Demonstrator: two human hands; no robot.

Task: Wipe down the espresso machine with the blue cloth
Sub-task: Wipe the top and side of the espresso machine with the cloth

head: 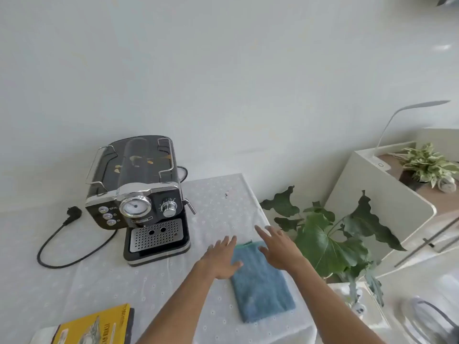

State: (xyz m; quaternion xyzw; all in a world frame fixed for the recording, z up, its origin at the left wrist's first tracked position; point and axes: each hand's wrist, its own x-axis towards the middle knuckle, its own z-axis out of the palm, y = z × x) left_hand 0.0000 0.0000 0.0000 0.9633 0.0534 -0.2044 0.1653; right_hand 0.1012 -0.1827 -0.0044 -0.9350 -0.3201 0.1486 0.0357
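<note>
A black and chrome espresso machine (pixel 139 197) stands on the white tablecloth (pixel 104 276), left of centre, with its gauge and drip tray facing me. A folded blue cloth (pixel 260 286) lies flat on the table to the machine's right, near the table's right edge. My left hand (pixel 221 256) hovers over the cloth's left side with fingers spread, holding nothing. My right hand (pixel 278 247) is over the cloth's far right corner, fingers apart and empty.
The machine's black power cord and plug (pixel 69 234) trail unplugged on the table to the left. A yellow book (pixel 96 324) lies at the near edge. A leafy plant (pixel 327 237) stands right of the table, with a white cabinet (pixel 382 202), lamp and small plant behind.
</note>
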